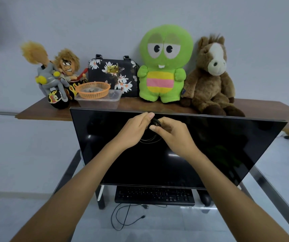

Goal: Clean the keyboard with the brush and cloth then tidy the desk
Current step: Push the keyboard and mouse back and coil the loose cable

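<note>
Both my hands are raised in front of the dark monitor [210,145], close together. My left hand [136,130] and my right hand [173,135] pinch a coiled black cable [155,122] between them, a loop of it hanging below the fingers. The black keyboard [154,195] lies on the glass desk [218,222] under the monitor's lower edge, with a black mouse [205,199] at its right. A thin black wire [122,217] trails from the keyboard across the glass. No brush or cloth shows.
A wooden shelf [35,113] behind the monitor carries a motorbike doll [58,75], an orange basket [93,89] on a clear plastic box [98,101], a floral bag [114,74], a green plush [164,63] and a brown horse plush [210,75].
</note>
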A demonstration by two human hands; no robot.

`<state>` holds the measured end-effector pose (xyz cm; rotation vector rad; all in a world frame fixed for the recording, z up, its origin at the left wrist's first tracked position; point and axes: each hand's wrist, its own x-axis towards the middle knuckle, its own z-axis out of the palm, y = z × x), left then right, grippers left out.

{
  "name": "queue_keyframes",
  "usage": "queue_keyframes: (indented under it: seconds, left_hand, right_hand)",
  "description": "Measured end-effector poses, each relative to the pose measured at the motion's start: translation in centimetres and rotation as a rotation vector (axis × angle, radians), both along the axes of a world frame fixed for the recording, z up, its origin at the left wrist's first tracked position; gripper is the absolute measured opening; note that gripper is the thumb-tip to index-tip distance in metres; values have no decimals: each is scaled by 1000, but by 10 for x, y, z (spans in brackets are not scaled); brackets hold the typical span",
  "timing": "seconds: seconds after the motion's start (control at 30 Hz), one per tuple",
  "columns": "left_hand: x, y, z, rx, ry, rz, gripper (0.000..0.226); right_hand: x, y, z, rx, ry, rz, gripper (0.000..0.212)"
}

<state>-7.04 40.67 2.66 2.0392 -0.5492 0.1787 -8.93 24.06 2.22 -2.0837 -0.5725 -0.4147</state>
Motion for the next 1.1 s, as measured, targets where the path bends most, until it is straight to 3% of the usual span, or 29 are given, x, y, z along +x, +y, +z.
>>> queue_keyframes:
  seconds: [0.13, 0.23, 0.33, 0.43, 0.57, 0.77, 0.97, 1.1]
  left_hand:
    - [2, -3, -5, -65, 23, -44, 40]
    - [1, -7, -9, -121, 47, -78, 37]
    - [3, -6, -5, -114, 46, -82, 36]
    - [3, -5, 6, -89, 55, -119, 25]
    - [8, 1, 17, -163, 160, -141, 28]
    - [13, -16, 5, -19, 56, -28, 28]
    - [-18, -83, -102, -64, 266, -81, 29]
    - [-38, -129, -183, -172, 651, -182, 31]
  right_hand:
    - [0, -2, -8, -213, -453, -218, 29]
    - [0, -1, -6, -138, -527, -216, 26]
    - [-1, -2, 4, 56, -314, -218, 12]
    - [3, -7, 10, 193, -140, -268, 12]
    - [5, -16, 13, 212, -63, -300, 15]
    - [0, -34, 0, 166, 47, -352, 13]
    - [-36, -95, -91, 92, 232, -432, 18]
    - [-64, -140, -178, 97, 423, -529, 14]
